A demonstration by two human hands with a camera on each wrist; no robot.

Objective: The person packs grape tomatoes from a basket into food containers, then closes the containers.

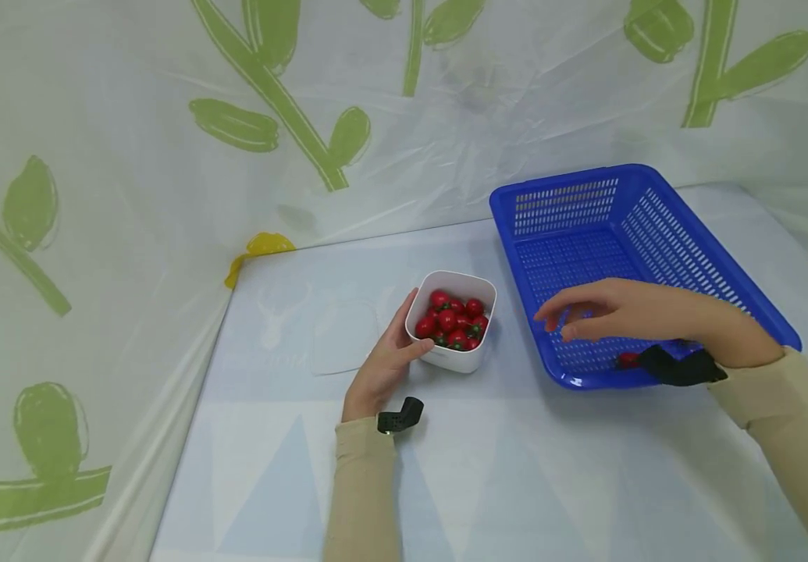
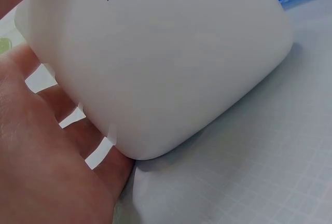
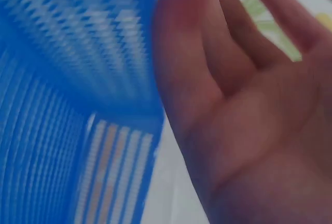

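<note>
A white square container (image 1: 451, 358) with several cherry tomatoes (image 1: 447, 320) inside stands on the table. My left hand (image 1: 381, 367) holds its left side, thumb over the near rim; in the left wrist view the fingers lie along the container's wall (image 2: 171, 73). Above the near part of a blue plastic basket (image 1: 646, 380) hovers my right hand (image 1: 614, 308), fingers loosely bent and nothing between them. A red cherry tomato (image 1: 628, 360) lies in the basket, close to its front wall; the right wrist and its black band hide part of that corner.
A pale cloth with light blue triangles covers the table (image 1: 488, 468). Behind it and to the left hangs a white curtain (image 1: 129, 203) printed with green leaves. The basket's slotted walls rise to the right of the container, with a narrow gap between.
</note>
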